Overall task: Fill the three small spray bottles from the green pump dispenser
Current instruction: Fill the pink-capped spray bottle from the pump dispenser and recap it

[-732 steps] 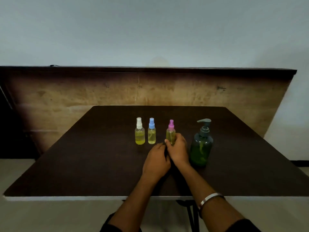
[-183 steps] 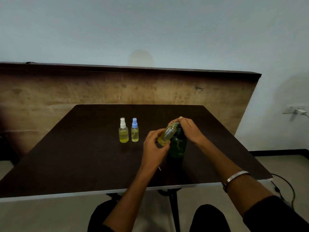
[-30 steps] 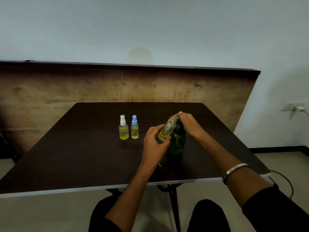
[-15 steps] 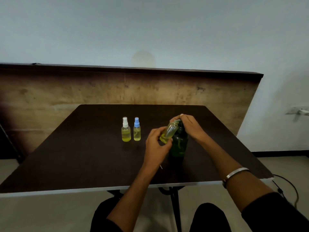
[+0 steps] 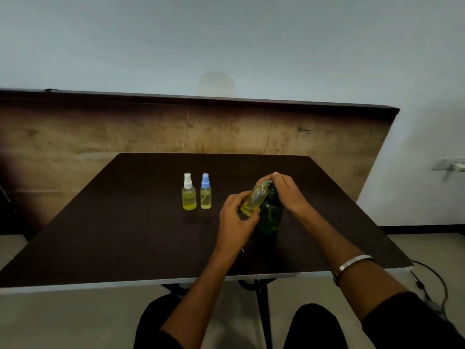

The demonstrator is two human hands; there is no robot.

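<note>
On the table I see two spray bottles side by side, left of centre. Right of them stands the dispenser, with a third bottle tilted against its top, between my hands.

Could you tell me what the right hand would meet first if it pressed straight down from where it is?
Likely the green pump dispenser: the right hand sits directly over its top.

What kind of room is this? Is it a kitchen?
Probably not a kitchen. It looks like a plain room set up for the job: one dark folding table before a bare wall, a wooden board leaning behind it, and a wall socket.
</note>
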